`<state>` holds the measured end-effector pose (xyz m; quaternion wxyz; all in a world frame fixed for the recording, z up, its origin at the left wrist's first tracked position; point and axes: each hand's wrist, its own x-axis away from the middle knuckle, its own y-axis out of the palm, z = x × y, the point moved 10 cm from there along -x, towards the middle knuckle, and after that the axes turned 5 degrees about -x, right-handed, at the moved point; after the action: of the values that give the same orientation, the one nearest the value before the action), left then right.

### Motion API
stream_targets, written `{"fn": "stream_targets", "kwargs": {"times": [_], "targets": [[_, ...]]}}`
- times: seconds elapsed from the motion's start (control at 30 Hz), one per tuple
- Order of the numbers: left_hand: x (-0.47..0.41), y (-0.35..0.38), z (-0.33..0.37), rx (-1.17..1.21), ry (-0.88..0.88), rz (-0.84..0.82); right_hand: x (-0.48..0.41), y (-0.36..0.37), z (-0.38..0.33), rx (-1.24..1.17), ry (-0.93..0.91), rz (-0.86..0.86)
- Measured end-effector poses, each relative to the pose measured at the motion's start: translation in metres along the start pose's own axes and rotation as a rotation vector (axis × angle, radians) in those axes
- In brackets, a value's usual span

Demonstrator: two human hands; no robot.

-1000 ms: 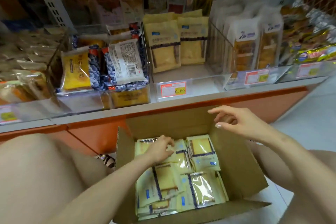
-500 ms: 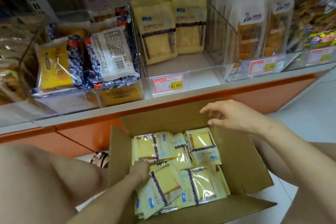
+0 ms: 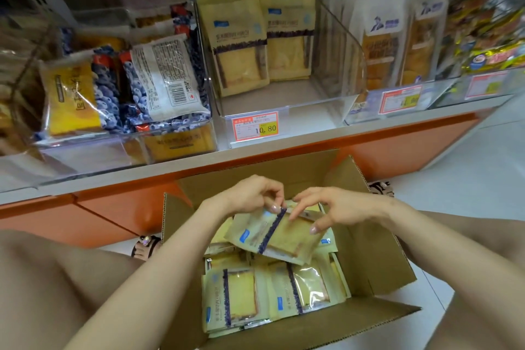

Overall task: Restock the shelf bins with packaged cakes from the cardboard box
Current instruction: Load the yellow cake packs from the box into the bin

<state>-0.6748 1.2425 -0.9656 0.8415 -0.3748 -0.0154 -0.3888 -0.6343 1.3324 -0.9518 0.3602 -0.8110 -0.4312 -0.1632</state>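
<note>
An open cardboard box (image 3: 377,258) on the floor holds several pale yellow cake packets (image 3: 235,298) with dark blue stripes. A small stack of these packets (image 3: 277,236) is lifted above the rest. My left hand (image 3: 251,196) pinches its top edge, and my right hand (image 3: 332,209) grips the same edge from the right, thumb under the packet. Straight ahead on the shelf, a clear bin (image 3: 287,106) holds several matching yellow packets (image 3: 237,42) standing at its back, with bare floor in its front half.
A price tag reading 10.80 (image 3: 254,125) fronts the middle bin. The left bin holds blueberry-print cake bags (image 3: 159,79); the right bin holds tall white cake packs (image 3: 397,34). An orange shelf base (image 3: 113,210) runs behind the box. My knees flank the box.
My left hand left the packets low in the box and rose to the far side; my right hand dropped from the box flap. Both now hold a lifted stack. The view moved closer.
</note>
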Motion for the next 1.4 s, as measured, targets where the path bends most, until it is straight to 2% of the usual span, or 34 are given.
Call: {"fn": "stream_targets", "kwargs": {"times": [0.13, 0.23, 0.3, 0.37, 0.47, 0.57, 0.77, 0.93, 1.07, 1.13, 1.27, 1.4], "targets": [[0.001, -0.015, 0.020, 0.091, 0.070, -0.025, -0.004, 0.004, -0.002, -0.140, -0.028, 0.023], [-0.003, -0.023, 0.008, 0.185, 0.084, 0.114, -0.004, 0.005, -0.003, -0.142, -0.031, 0.014], [-0.005, -0.021, -0.023, 0.248, -0.013, 0.232, -0.001, 0.001, 0.005, -0.080, 0.027, 0.009], [-0.005, 0.000, -0.072, 0.262, -0.200, 0.251, 0.003, -0.010, 0.016, 0.038, 0.109, 0.035], [0.002, 0.045, -0.149, -0.067, -0.493, 0.122, 0.007, -0.023, 0.031, 0.137, 0.200, 0.076], [0.014, 0.058, -0.189, -0.329, -0.620, 0.083, 0.008, -0.031, 0.035, 0.143, 0.219, 0.109], [0.022, 0.067, -0.219, -0.604, -0.644, -0.037, -0.001, -0.035, 0.020, 0.108, 0.174, 0.119], [0.021, 0.084, -0.218, -0.566, -0.647, -0.114, 0.000, -0.035, 0.022, 0.119, 0.191, 0.115], [0.015, 0.091, -0.198, -0.677, -0.549, -0.105, 0.002, -0.032, 0.026, 0.134, 0.209, 0.093], [0.017, 0.096, -0.193, -0.641, -0.530, -0.127, 0.003, -0.032, 0.028, 0.146, 0.213, 0.094], [0.028, 0.101, -0.186, -0.415, -0.507, -0.169, 0.005, -0.031, 0.026, 0.159, 0.205, 0.097], [0.033, 0.094, -0.158, -0.398, -0.420, -0.137, 0.009, -0.033, 0.018, 0.157, 0.197, 0.085]]}}
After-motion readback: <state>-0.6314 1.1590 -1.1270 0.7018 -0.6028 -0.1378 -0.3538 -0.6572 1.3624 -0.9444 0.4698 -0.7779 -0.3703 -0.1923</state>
